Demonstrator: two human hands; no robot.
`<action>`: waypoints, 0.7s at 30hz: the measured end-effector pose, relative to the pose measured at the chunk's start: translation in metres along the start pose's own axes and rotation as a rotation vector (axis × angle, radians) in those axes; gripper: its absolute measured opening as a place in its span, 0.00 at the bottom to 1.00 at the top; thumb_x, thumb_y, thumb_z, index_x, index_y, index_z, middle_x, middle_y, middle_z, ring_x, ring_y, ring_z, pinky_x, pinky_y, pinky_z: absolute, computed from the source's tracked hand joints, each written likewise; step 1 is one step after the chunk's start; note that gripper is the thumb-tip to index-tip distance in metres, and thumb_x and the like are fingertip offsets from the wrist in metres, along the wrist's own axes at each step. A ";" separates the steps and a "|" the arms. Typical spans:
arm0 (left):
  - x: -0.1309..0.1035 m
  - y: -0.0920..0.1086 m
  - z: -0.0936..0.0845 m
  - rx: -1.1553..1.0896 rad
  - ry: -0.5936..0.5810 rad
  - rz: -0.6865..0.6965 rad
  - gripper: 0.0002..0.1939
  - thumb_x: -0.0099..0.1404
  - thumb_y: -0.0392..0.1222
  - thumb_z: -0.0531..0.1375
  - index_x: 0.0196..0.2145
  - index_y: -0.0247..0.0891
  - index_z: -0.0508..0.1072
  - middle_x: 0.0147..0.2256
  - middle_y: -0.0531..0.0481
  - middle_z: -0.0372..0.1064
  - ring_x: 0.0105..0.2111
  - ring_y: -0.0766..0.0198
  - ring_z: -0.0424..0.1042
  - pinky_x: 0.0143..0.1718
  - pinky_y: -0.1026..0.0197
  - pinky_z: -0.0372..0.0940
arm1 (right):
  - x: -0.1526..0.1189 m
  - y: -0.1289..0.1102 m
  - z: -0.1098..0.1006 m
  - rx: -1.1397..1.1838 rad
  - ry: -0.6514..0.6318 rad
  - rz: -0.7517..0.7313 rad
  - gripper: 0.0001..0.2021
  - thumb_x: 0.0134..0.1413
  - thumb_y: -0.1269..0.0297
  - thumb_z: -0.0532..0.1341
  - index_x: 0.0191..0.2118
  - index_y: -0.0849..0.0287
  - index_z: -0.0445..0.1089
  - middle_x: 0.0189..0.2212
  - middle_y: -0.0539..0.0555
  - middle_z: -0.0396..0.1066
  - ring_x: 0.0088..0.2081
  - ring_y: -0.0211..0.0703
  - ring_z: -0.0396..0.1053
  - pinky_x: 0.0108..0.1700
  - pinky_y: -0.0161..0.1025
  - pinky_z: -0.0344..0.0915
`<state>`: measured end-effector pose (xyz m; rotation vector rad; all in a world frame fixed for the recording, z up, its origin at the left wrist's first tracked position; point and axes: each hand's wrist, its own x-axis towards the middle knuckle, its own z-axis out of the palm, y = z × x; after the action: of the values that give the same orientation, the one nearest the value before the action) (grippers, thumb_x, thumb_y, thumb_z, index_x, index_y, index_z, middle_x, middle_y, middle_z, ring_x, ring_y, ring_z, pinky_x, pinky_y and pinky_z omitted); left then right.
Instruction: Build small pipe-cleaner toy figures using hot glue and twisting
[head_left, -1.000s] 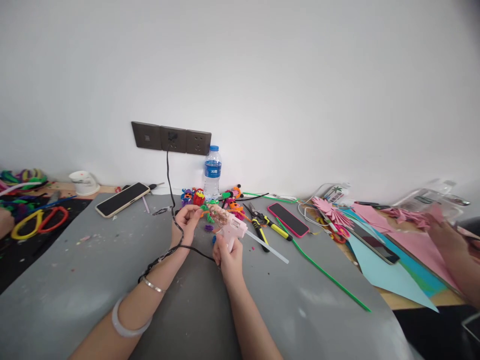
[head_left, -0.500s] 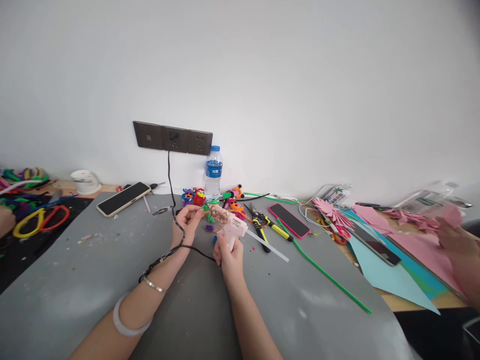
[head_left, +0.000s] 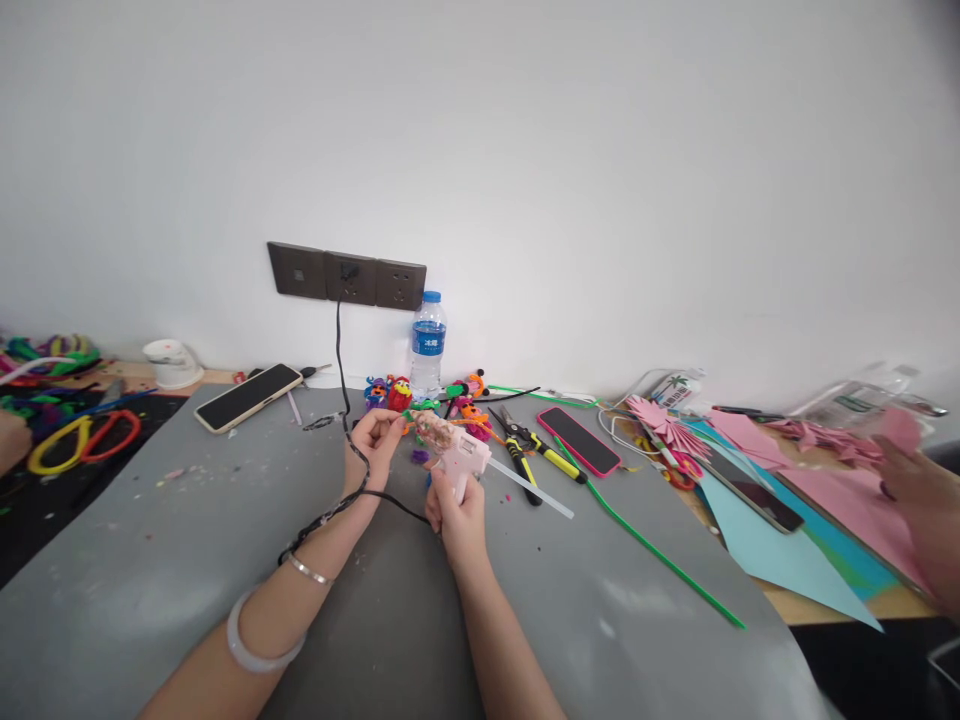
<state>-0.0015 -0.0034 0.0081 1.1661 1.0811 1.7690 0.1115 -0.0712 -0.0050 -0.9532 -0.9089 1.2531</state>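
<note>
Wrapped round the handle of a pink hot glue gun (head_left: 466,455), my right hand (head_left: 457,515) points its glue-crusted nozzle left. A clear glue stick (head_left: 532,490) juts from the gun's back end. My left hand (head_left: 373,445) is closed in a pinch on a small orange and green pipe cleaner piece (head_left: 407,420), close to the nozzle. The gun's black cord (head_left: 341,350) runs from the wall socket and over my left forearm. Just beyond my hands stand small fuzzy figures, among them a red one with a yellow face (head_left: 400,392).
A water bottle (head_left: 428,345) stands against the wall below the sockets (head_left: 346,275). Yellow-black pliers (head_left: 517,455), a pink-cased phone (head_left: 579,441) and a green pipe cleaner (head_left: 652,548) lie right. Another phone (head_left: 249,397) lies left. At the far right a co-worker's hand (head_left: 911,500) holds pink paper.
The glue gun has shifted very slightly to the left, and its glue stick with it. My left hand stays in the same place.
</note>
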 end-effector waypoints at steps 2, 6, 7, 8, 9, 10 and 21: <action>0.000 0.000 0.000 -0.006 -0.002 0.006 0.14 0.53 0.50 0.65 0.25 0.36 0.72 0.14 0.60 0.52 0.15 0.74 0.50 0.15 0.69 0.44 | 0.000 0.001 0.000 0.002 0.008 0.000 0.23 0.47 0.44 0.63 0.36 0.63 0.67 0.10 0.39 0.52 0.10 0.28 0.46 0.13 0.29 0.45; 0.001 0.001 0.001 -0.016 0.011 0.011 0.14 0.51 0.51 0.66 0.24 0.36 0.72 0.13 0.61 0.51 0.14 0.74 0.49 0.15 0.69 0.43 | 0.001 0.007 0.000 0.009 0.032 -0.006 0.23 0.47 0.44 0.63 0.35 0.63 0.67 0.09 0.39 0.52 0.10 0.27 0.45 0.12 0.29 0.43; 0.001 0.001 0.001 -0.017 0.013 0.009 0.14 0.51 0.51 0.66 0.24 0.36 0.72 0.13 0.61 0.51 0.14 0.74 0.49 0.15 0.69 0.43 | 0.002 0.007 0.000 0.010 0.033 -0.009 0.23 0.47 0.44 0.63 0.35 0.64 0.67 0.09 0.39 0.51 0.10 0.27 0.45 0.12 0.29 0.43; 0.001 0.001 0.001 -0.017 0.011 0.008 0.14 0.51 0.51 0.66 0.24 0.36 0.72 0.13 0.61 0.51 0.14 0.74 0.49 0.15 0.69 0.44 | 0.002 0.008 0.000 0.009 0.032 -0.012 0.23 0.47 0.45 0.63 0.35 0.64 0.67 0.09 0.38 0.51 0.10 0.27 0.45 0.12 0.29 0.43; 0.001 0.001 0.001 -0.016 0.007 0.008 0.14 0.51 0.51 0.66 0.24 0.37 0.72 0.13 0.61 0.51 0.14 0.74 0.49 0.15 0.69 0.44 | 0.002 0.008 0.000 0.007 0.034 -0.014 0.23 0.47 0.45 0.63 0.35 0.64 0.67 0.09 0.39 0.52 0.10 0.27 0.45 0.12 0.29 0.43; 0.001 0.001 0.001 -0.014 0.001 0.010 0.14 0.52 0.51 0.66 0.25 0.37 0.72 0.14 0.61 0.51 0.14 0.74 0.49 0.15 0.69 0.44 | 0.002 0.007 0.000 0.005 0.037 -0.015 0.23 0.47 0.44 0.63 0.35 0.64 0.67 0.09 0.39 0.52 0.10 0.27 0.45 0.12 0.29 0.43; -0.001 0.009 0.002 0.052 -0.024 0.056 0.14 0.52 0.51 0.66 0.25 0.37 0.73 0.14 0.61 0.48 0.16 0.72 0.47 0.17 0.67 0.43 | 0.001 -0.001 0.003 -0.007 0.056 -0.009 0.26 0.44 0.41 0.64 0.35 0.63 0.67 0.08 0.38 0.51 0.10 0.28 0.45 0.12 0.29 0.44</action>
<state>-0.0002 -0.0068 0.0162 1.2572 1.0957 1.7739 0.1087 -0.0698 -0.0026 -0.9838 -0.8735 1.2109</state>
